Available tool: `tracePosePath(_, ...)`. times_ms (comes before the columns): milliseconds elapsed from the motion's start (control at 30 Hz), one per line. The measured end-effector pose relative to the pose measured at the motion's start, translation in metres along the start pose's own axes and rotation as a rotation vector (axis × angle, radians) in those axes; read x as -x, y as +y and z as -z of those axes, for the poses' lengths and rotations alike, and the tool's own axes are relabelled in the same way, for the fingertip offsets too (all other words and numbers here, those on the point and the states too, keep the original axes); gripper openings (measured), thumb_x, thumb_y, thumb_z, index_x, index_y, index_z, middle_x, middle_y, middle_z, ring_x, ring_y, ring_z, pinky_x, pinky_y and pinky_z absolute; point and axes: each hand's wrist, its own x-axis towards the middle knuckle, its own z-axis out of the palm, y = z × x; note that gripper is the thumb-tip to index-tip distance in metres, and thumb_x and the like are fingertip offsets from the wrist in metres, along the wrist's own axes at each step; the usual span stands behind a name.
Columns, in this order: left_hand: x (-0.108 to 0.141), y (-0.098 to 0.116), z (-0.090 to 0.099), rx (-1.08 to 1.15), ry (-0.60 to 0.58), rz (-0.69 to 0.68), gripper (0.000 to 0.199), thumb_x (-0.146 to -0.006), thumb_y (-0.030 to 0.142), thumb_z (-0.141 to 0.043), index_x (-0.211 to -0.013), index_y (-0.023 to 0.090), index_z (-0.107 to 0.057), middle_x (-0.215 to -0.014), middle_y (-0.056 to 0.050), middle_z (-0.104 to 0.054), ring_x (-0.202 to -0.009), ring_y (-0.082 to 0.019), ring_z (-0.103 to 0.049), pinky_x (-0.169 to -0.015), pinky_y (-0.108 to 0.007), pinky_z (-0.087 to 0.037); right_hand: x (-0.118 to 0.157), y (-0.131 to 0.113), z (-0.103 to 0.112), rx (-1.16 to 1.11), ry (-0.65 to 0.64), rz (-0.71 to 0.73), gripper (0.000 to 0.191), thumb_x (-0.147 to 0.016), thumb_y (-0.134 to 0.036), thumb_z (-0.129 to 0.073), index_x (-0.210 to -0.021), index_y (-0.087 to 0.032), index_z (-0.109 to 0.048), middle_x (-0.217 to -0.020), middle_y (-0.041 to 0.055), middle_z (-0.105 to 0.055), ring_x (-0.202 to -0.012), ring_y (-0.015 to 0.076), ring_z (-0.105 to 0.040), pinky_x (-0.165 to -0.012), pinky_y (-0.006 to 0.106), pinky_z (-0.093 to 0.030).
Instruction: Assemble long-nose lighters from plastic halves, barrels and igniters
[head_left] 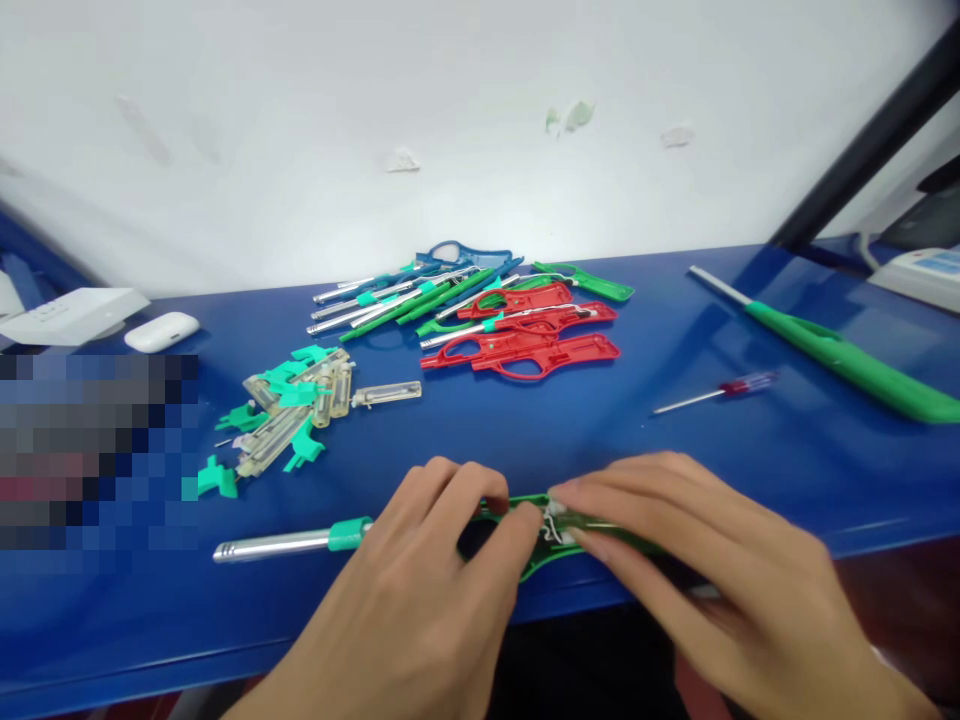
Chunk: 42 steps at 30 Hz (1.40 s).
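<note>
A green lighter shell [534, 572] lies near the table's front edge, its inside facing up. Its metal tube [274, 546] with a teal collar [349, 533] points left. My left hand [420, 570] grips the shell around its middle, thumb and fingers pressed on it. At the handle end, my right hand [697, 560] pinches a clear fuel tank that is partly hidden by the fingers. A thin white wire [553, 525] curls in the shell between my two hands.
Teal triggers and clear tanks [281, 430] lie in a pile at left. Behind are blue, green and red shells [525, 355] with metal tubes. A screwdriver [724, 390] and a whole green lighter [847, 360] lie right; a white case [162, 332] sits back left.
</note>
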Motion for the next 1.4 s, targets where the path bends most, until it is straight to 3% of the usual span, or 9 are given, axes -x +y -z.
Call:
tracePosePath(267, -0.002, 0.0, -0.001, 0.008, -0.003, -0.002, 0.049, -0.083, -0.009, -0.048, -0.124, 0.014, -0.062, -0.112, -0.013, -0.059, -0.096, -0.027, -0.054, -0.082, -0.047, -0.059, -0.01, 0.004, 0.008, -0.171, 0.016, -0.138, 0.008, -0.105, -0.026, -0.069, -0.104, -0.031, -0.075, -0.102, -0.0086, -0.08, -0.093, 0.0066, -0.076, -0.084, 0.01, -0.059)
tracePosePath(500, 0.0, -0.001, -0.003, 0.018, -0.008, 0.003, 0.048, -0.085, -0.007, -0.048, -0.127, 0.015, -0.06, -0.115, -0.012, -0.058, -0.098, -0.028, -0.053, -0.085, -0.048, -0.058, -0.011, 0.004, 0.008, -0.159, 0.01, -0.123, 0.023, -0.105, -0.015, -0.061, -0.106, -0.033, -0.076, -0.108, -0.0085, -0.078, -0.1, 0.0065, -0.075, -0.087, 0.011, -0.059)
tracePosePath(767, 0.001, -0.002, -0.002, 0.008, -0.019, 0.003, 0.048, -0.086, -0.006, -0.048, -0.128, 0.015, -0.06, -0.115, -0.012, -0.059, -0.099, -0.029, -0.054, -0.085, -0.048, -0.058, -0.012, 0.002, 0.009, -0.199, -0.006, -0.177, 0.026, -0.106, -0.015, -0.058, -0.105, -0.034, -0.076, -0.109, -0.01, -0.077, -0.1, 0.0051, -0.074, -0.088, 0.01, -0.058)
tracePosePath(1400, -0.001, 0.0, -0.002, -0.017, -0.008, -0.016, 0.051, -0.086, -0.008, -0.048, -0.13, 0.014, -0.06, -0.115, -0.013, -0.058, -0.102, -0.028, -0.054, -0.09, -0.049, -0.059, -0.012, 0.005, 0.007, -0.2, 0.0, -0.138, 0.026, -0.105, -0.013, -0.057, -0.107, -0.034, -0.073, -0.108, -0.013, -0.079, -0.101, 0.0055, -0.073, -0.091, 0.009, -0.056)
